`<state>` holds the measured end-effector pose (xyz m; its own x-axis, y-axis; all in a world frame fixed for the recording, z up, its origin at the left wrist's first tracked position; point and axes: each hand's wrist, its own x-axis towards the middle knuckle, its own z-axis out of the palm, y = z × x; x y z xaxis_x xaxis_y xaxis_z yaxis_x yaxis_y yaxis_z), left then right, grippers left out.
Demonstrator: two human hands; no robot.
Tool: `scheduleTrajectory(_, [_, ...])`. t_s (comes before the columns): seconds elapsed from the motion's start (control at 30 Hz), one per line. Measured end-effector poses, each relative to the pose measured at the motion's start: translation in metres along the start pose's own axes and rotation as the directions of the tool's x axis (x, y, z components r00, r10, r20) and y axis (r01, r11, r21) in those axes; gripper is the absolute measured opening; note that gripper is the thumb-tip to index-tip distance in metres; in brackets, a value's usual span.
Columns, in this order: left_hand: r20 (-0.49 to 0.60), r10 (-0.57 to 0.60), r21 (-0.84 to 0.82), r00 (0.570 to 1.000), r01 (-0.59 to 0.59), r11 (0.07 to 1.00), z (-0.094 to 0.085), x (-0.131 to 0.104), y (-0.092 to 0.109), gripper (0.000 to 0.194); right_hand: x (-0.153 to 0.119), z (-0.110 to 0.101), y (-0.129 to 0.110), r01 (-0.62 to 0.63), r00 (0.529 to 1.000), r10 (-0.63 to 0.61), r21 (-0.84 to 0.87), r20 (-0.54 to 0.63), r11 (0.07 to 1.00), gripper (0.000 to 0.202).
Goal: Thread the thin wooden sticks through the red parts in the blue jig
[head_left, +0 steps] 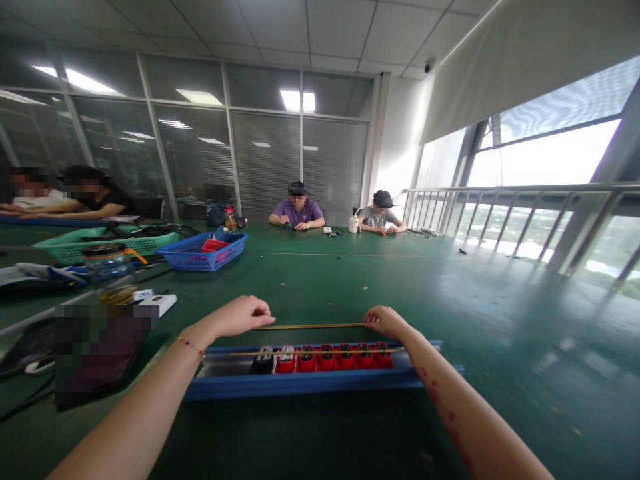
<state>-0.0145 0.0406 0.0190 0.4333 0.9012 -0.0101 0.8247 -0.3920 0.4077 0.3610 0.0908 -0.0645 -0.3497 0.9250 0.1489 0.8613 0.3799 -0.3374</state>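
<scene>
A thin, straight yellow-tan strand spans the gap between my hands; whether it is a stick or a stretched band I cannot tell. My left hand pinches its left end, and my right hand pinches the right end. Just below it on the table lies a long blue trough. Inside stand several red holders with dark tops in a row, and a black piece at their left. A second, similar strand runs lengthwise over this row. My right forearm hides part of the trough's right end.
To the left are a blue basket with a red piece inside, a green basket, a glass jar and a phone. Several people sit around the green table. A railing runs along the windows at right.
</scene>
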Motion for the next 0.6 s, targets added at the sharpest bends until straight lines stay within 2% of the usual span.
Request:
scheduleTrajectory(0.1, [0.164, 0.028, -0.112, 0.986, -0.009, 0.994, -0.017, -0.021, 0.021, 0.027, 0.0, 0.001, 0.0, 0.009, 1.0, -0.009, 0.007, -0.005, 1.0, 0.017])
scheduleTrajectory(0.17, [0.259, 0.014, -0.106, 0.966, 0.014, 0.994, -0.019, -0.031, 0.028, 0.024, -0.001, 0.001, 0.0, 0.014, 1.0, -0.014, 0.01, -0.004, 1.0, 0.017])
scheduleTrajectory(0.23, [0.29, -0.019, -0.043, 0.957, 0.032, 0.999, -0.016, -0.036, 0.029, 0.022, -0.001, 0.001, 0.0, 0.018, 1.0, -0.018, 0.013, -0.001, 1.0, 0.017])
scheduleTrajectory(0.33, [0.28, -0.046, 0.038, 0.959, 0.036, 0.999, -0.011, -0.037, 0.03, 0.015, -0.001, 0.001, 0.0, 0.023, 1.0, -0.023, 0.016, 0.0, 1.0, 0.017])
scheduleTrajectory(0.4, [0.233, -0.026, 0.071, 0.972, 0.009, 0.997, -0.014, -0.037, 0.034, 0.016, -0.001, 0.001, 0.0, 0.027, 1.0, -0.027, 0.021, 0.002, 0.999, 0.016])
scheduleTrajectory(0.5, [0.099, 0.035, 0.128, 0.994, -0.048, 0.991, -0.027, -0.041, 0.042, 0.019, -0.001, 0.002, 0.002, 0.029, 1.0, -0.03, 0.028, 0.006, 0.999, 0.017])
scheduleTrajectory(0.6, [-0.026, 0.061, 0.192, 0.998, -0.055, 0.98, -0.044, -0.05, 0.044, 0.021, 0.0, 0.002, 0.003, 0.022, 1.0, -0.023, 0.034, 0.011, 0.999, 0.017])
